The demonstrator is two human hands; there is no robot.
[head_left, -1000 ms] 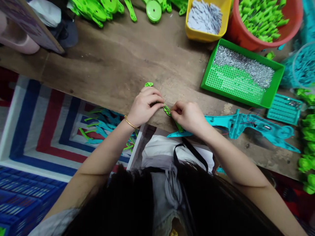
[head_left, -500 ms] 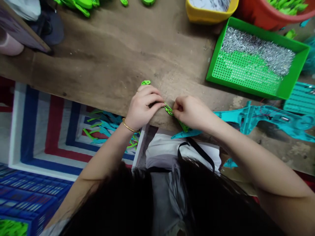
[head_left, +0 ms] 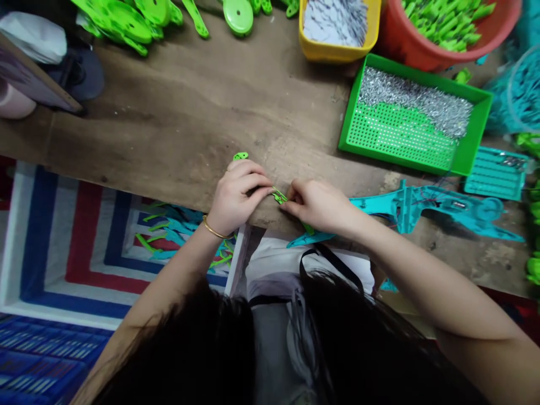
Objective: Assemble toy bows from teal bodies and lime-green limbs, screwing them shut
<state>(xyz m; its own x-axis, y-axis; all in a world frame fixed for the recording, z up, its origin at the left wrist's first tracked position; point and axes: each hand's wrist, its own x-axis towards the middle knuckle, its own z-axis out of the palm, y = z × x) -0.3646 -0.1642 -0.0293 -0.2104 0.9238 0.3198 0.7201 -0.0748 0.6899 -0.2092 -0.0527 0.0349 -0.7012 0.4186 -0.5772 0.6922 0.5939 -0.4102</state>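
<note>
A small bright-green slotted plastic part (head_left: 278, 196) spans the gap between my two hands, just above the table's near edge. My left hand (head_left: 239, 196), with a gold bangle at the wrist, pinches its left end between thumb and fingers. At its right end, my right hand (head_left: 316, 203) is closed, thumb and fingertips together; whether a tiny piece is between them is hidden. Another green plastic piece (head_left: 241, 156) pokes out beyond my left knuckles. Under my right hand and forearm lies a turquoise plastic shell (head_left: 447, 207) with thin wires, partly covered.
A green perforated tray (head_left: 415, 163) of small silvery metal pieces stands at right, near a yellow bin (head_left: 337, 53) and a red tub (head_left: 447, 59) of green parts. Green parts (head_left: 122, 22) lie at far left. A striped box (head_left: 80, 236) sits below the table edge.
The view has shifted, so the tray and bins appear lower and further left. Both hands stay at the green part; my right thumb is now straighter along its end.
</note>
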